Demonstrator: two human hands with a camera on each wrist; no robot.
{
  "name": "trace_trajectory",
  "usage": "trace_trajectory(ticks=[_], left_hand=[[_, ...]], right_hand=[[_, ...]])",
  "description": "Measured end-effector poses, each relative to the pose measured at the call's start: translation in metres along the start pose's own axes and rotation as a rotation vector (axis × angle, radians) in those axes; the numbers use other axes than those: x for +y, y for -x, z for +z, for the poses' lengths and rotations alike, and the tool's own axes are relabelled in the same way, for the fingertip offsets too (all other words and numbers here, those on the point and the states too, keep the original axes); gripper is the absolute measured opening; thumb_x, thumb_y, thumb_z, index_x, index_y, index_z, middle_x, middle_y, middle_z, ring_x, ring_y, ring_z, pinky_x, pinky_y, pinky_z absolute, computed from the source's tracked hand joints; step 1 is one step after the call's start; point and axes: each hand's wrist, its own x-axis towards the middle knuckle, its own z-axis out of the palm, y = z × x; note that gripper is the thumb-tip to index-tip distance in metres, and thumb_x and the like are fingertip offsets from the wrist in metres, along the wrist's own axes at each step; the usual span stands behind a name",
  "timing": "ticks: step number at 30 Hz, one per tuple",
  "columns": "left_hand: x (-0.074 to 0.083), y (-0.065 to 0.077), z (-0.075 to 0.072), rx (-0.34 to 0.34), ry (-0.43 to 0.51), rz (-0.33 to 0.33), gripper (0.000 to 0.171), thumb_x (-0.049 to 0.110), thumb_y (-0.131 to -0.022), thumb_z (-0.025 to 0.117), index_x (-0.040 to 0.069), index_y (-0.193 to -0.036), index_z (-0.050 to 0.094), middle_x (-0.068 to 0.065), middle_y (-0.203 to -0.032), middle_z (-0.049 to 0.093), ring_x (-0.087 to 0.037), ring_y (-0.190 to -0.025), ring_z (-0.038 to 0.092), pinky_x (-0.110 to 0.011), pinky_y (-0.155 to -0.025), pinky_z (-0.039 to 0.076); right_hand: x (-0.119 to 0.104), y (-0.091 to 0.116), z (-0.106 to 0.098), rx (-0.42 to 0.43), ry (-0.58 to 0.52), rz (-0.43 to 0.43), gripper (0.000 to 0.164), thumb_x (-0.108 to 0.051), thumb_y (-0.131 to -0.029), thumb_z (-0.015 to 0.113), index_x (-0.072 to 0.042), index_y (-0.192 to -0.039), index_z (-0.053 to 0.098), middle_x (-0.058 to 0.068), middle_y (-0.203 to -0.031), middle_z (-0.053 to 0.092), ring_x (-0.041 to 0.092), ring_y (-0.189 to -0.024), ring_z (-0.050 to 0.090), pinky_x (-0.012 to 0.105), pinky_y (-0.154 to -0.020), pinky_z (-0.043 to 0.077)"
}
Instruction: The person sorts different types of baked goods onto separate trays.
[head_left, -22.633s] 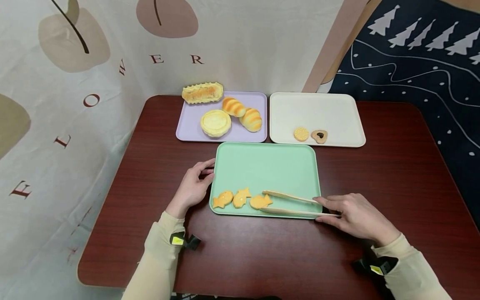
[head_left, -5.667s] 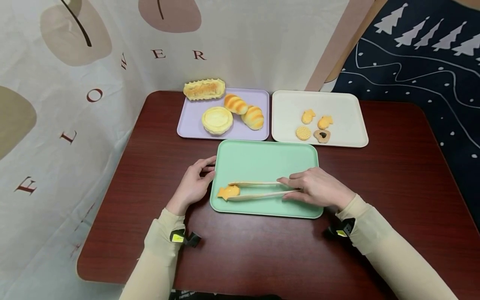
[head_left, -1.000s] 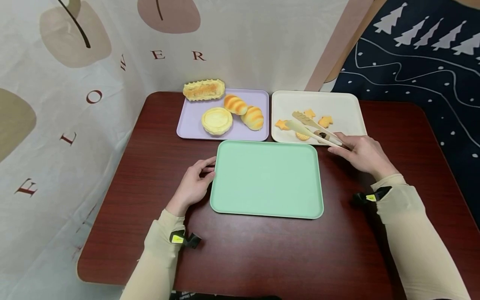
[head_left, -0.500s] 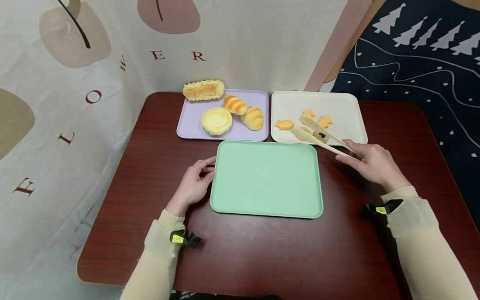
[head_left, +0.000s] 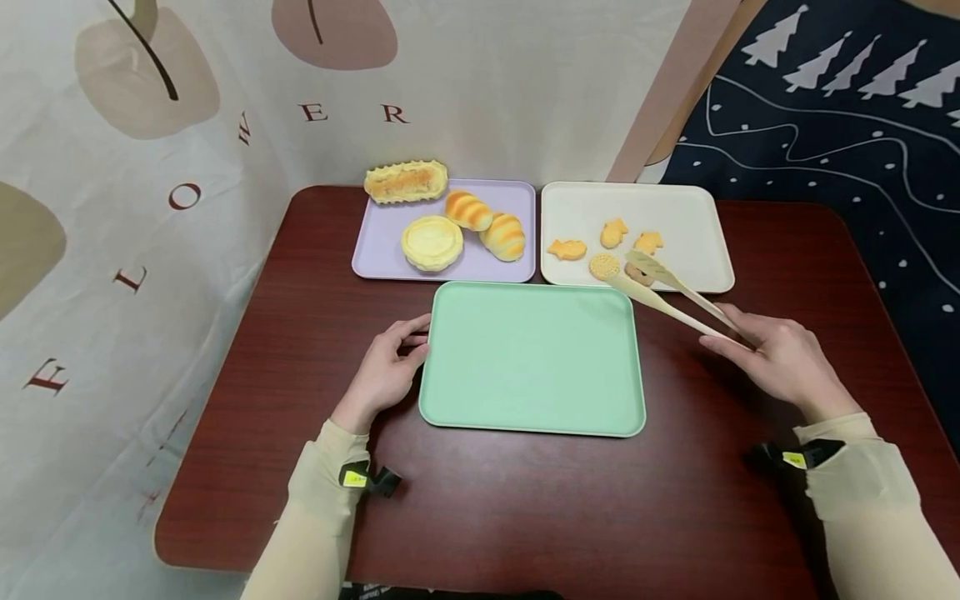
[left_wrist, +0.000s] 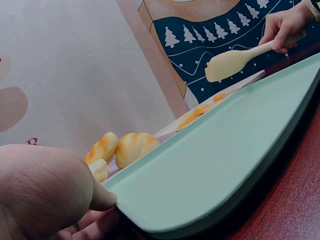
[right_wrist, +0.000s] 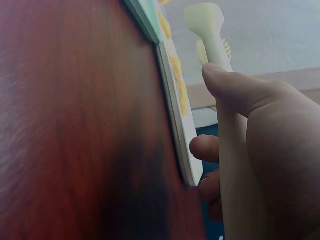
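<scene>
My right hand (head_left: 787, 358) grips wooden tongs (head_left: 642, 292), whose tips are apart over the white tray's front edge, partly covering a heart-shaped cookie (head_left: 637, 275). Nothing is between the tips. On the white tray (head_left: 637, 200) lie a round cookie (head_left: 603, 267) and three fish-shaped crackers, one on the left (head_left: 567, 249). My left hand (head_left: 386, 367) rests at the left edge of the bare mint-green tray (head_left: 532, 358). In the left wrist view its thumb (left_wrist: 102, 197) touches the tray's corner. The right wrist view shows the thumb (right_wrist: 227, 85) pressing along one tong arm.
A lilac tray (head_left: 386, 260) at the back left bears a round tart (head_left: 432, 243), two striped bread rolls (head_left: 502, 237) and a long crimped pastry (head_left: 406, 182) overhanging its corner. The trays stand close together on a dark red wooden table (head_left: 525, 508), with a printed cloth behind.
Three fish crackers have gone from the green tray to the white one, the last let go within the past second. The tongs have since drawn back toward the right front. The left hand stays put.
</scene>
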Motion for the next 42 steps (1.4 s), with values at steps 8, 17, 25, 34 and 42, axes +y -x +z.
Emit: trace_trajectory(ticks=[8, 17, 25, 34, 42], left_hand=[[0.000, 0.000, 0.001, 0.001, -0.005, -0.005, 0.046, 0.004, -0.098, 0.057, 0.008, -0.144, 0.050, -0.008, -0.126, 0.057, -0.025, -0.111, 0.058, -0.043, -0.091, 0.050], [0.001, -0.001, 0.001, -0.002, 0.004, 0.000, 0.045, 0.005, -0.098, 0.058, 0.008, -0.143, 0.050, -0.007, -0.130, 0.056, -0.025, -0.112, 0.058, -0.042, -0.092, 0.048], [0.003, -0.001, -0.001, 0.002, 0.037, 0.010, 0.046, 0.006, -0.098, 0.058, 0.007, -0.143, 0.050, -0.011, -0.131, 0.056, -0.029, -0.113, 0.057, -0.046, -0.093, 0.047], [0.000, -0.001, 0.000, -0.007, 0.004, -0.005, 0.046, 0.005, -0.099, 0.057, 0.008, -0.144, 0.049, -0.009, -0.129, 0.056, -0.026, -0.112, 0.058, -0.043, -0.093, 0.047], [0.002, -0.001, 0.000, -0.007, 0.024, -0.009, 0.046, 0.006, -0.099, 0.057, 0.007, -0.144, 0.049, -0.011, -0.132, 0.055, -0.028, -0.113, 0.057, -0.044, -0.094, 0.047]], right_hand=[[0.004, 0.026, -0.002, 0.006, 0.012, 0.035, 0.060, -0.039, -0.087, 0.075, -0.010, -0.137, 0.059, 0.020, -0.107, 0.069, 0.025, -0.071, 0.051, 0.035, -0.058, 0.038], [0.011, 0.049, -0.001, 0.032, 0.026, 0.058, 0.059, -0.037, -0.085, 0.077, -0.010, -0.135, 0.061, 0.021, -0.104, 0.070, 0.026, -0.073, 0.055, 0.045, -0.060, 0.042], [0.021, 0.066, -0.002, 0.035, 0.018, 0.075, 0.060, -0.034, -0.083, 0.080, -0.008, -0.134, 0.062, 0.021, -0.115, 0.067, 0.029, -0.083, 0.061, 0.032, -0.066, 0.040], [0.029, 0.075, 0.000, 0.044, 0.016, 0.078, 0.058, -0.031, -0.082, 0.080, -0.008, -0.132, 0.063, 0.022, -0.111, 0.068, 0.035, -0.087, 0.063, 0.051, -0.068, 0.043], [0.030, 0.075, 0.000, 0.017, 0.077, 0.073, 0.060, -0.036, -0.083, 0.079, -0.003, -0.131, 0.064, 0.013, -0.090, 0.069, 0.027, -0.072, 0.055, 0.049, -0.059, 0.044]])
